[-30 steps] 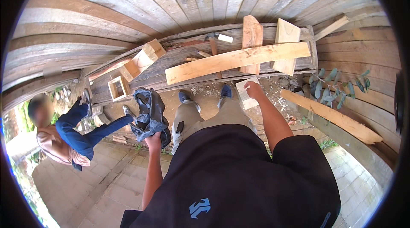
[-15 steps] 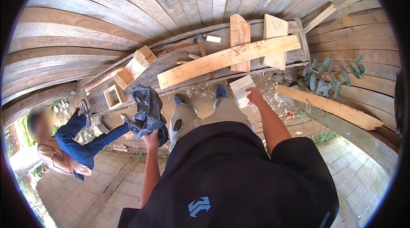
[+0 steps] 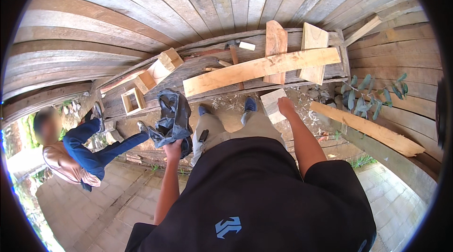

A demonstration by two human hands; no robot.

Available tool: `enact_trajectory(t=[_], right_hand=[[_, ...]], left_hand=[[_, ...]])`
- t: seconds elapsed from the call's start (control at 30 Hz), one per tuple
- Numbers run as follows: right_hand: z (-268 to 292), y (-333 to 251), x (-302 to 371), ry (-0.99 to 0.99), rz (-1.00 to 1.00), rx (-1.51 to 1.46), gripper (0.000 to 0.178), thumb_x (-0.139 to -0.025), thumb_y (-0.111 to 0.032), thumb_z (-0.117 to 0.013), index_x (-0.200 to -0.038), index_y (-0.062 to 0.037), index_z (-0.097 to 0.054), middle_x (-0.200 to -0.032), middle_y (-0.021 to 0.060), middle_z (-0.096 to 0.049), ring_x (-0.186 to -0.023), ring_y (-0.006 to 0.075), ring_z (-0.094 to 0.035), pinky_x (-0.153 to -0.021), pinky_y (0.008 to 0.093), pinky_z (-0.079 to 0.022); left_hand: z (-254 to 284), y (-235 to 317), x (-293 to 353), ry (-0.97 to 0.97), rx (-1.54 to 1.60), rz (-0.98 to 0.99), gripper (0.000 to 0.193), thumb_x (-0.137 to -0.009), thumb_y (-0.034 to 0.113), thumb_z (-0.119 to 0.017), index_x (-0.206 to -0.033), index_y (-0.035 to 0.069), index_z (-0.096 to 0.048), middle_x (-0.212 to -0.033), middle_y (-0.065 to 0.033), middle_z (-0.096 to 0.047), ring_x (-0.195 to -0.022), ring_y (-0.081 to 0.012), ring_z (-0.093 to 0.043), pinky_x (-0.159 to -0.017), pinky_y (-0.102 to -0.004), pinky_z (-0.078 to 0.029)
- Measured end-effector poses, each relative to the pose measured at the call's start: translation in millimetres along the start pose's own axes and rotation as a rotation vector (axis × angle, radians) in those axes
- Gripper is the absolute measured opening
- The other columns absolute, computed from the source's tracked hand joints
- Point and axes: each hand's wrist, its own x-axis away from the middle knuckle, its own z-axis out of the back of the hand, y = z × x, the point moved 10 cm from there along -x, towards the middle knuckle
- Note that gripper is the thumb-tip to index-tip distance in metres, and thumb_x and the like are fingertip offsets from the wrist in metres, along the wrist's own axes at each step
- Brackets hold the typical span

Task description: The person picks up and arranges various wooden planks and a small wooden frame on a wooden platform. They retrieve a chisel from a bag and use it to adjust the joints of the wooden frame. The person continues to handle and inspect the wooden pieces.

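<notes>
A crumpled, slightly shiny black plastic bag (image 3: 172, 113) hangs in front of my left leg, its folds bunched up. My left hand (image 3: 173, 149) is closed round its lower end. In front of my right leg, my right hand (image 3: 286, 106) has its fingers curled in. It overlaps the right side of a pale wooden block (image 3: 272, 103) near my right foot. Whether the hand touches the block cannot be told, and anything inside the fingers is hidden.
A long plank (image 3: 259, 70) lies across two shorter boards on the wooden bench (image 3: 163, 79). Beside it are a hammer (image 3: 234, 56) and open wooden boxes (image 3: 133, 101). Another plank (image 3: 368, 129) leans at right near leafy twigs (image 3: 370, 94). A person (image 3: 78, 153) sits at left.
The whole view has shifted slightly right and down. My right hand's fingers have curled in, and it has moved a little over the pale block. My left hand keeps hold of the plastic bag.
</notes>
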Motion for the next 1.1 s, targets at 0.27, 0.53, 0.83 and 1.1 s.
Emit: enact_trajectory(t=[0.27,0.53,0.83,1.1], right_hand=[[-6.1,24.3,-7.9,0.05,0.178,-0.162,0.034,-0.078,-0.002,-0.051,-0.107,-0.0155,-0.062,-0.108,0.0196,-0.061,-0.105,0.0371,-0.058,-0.089,0.0434,-0.047],[-69.8,61.4,-37.4,-0.358,0.025,-0.564,0.027,-0.08,0.002,-0.051,-0.104,-0.0068,-0.06,-0.073,0.0099,-0.061,-0.053,0.0188,-0.056,-0.042,0.0345,-0.042],[-13.4,-14.7,-36.9,-0.417,0.037,-0.464,0.025,-0.083,0.003,-0.047,-0.103,-0.0092,-0.057,-0.07,0.0107,-0.059,-0.046,0.0169,-0.051,-0.036,0.0307,-0.039],[6.1,-61.2,-62.8,-0.347,-0.03,-0.47,0.028,-0.082,0.008,-0.044,-0.104,-0.0059,-0.055,-0.065,0.0098,-0.054,-0.043,0.0163,-0.046,-0.036,0.031,-0.037]], left_hand=[[12.4,-17.5,12.3,0.023,0.186,0.035,0.029,-0.074,0.01,-0.075,-0.097,-0.005,-0.065,-0.096,-0.0083,-0.067,-0.086,-0.0173,-0.061,-0.08,-0.0332,-0.048],[21.1,-17.0,3.1,0.09,0.009,0.043,0.045,-0.067,0.009,-0.08,-0.106,-0.002,-0.062,-0.103,-0.0087,-0.065,-0.096,-0.0202,-0.06,-0.087,-0.0352,-0.047],[25.8,-29.8,22.1,0.263,0.117,-0.026,0.035,-0.067,0.017,-0.082,-0.095,0.003,-0.066,-0.101,-0.0093,-0.066,-0.096,-0.0244,-0.059,-0.088,-0.0369,-0.046],[36.9,-41.4,16.5,0.258,0.121,0.054,0.026,-0.077,0.015,-0.075,-0.1,0.004,-0.067,-0.1,-0.0083,-0.068,-0.093,-0.0221,-0.061,-0.086,-0.0351,-0.047]])
